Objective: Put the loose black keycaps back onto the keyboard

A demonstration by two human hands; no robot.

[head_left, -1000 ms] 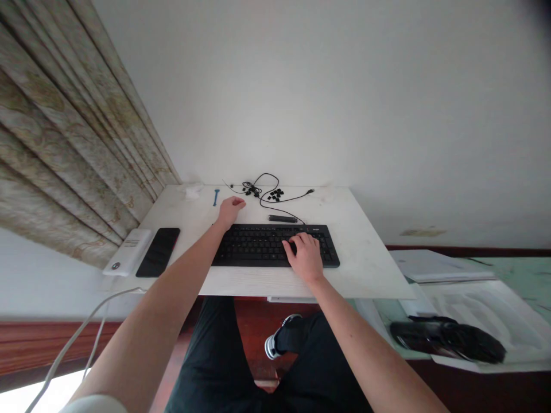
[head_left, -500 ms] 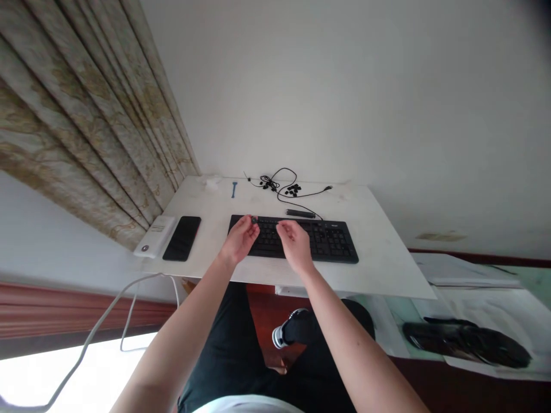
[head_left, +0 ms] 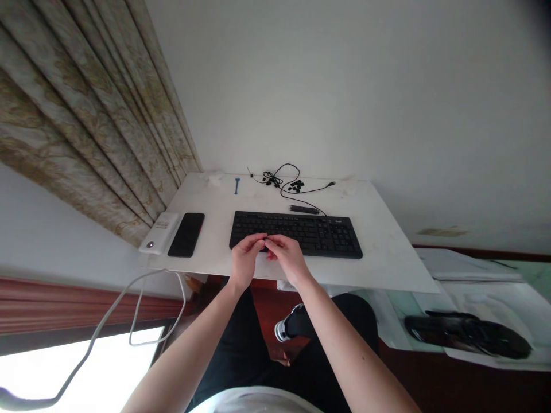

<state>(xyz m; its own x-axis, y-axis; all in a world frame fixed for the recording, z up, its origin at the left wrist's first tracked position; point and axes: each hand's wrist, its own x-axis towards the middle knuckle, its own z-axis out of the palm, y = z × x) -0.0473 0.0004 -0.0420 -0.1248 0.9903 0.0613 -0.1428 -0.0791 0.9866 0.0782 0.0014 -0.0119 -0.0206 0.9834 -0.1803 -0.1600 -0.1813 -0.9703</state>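
A black keyboard (head_left: 318, 236) lies across the white table, lengthwise before me. Over its left front part my left hand (head_left: 247, 257) and my right hand (head_left: 287, 255) meet fingertip to fingertip. Between them they pinch a small black keycap (head_left: 266, 240), mostly covered by the fingers. Beyond the keyboard lie several loose black keycaps (head_left: 296, 186), with more scattered among the coils of the black cable (head_left: 286, 166). A short black bar-shaped piece (head_left: 304, 209) rests just behind the keyboard's back edge.
On the table's left side a dark phone (head_left: 186, 234) lies beside a white box (head_left: 159, 232). A small blue tool (head_left: 237, 186) is near the back edge. Curtains (head_left: 107, 103) hang at left, and a white cable (head_left: 112, 306) loops below the table.
My hands were apart over the keyboard, the left one holding the small dark piece. They have come together and nearer to me, both now gripping it. The view has shifted slightly.
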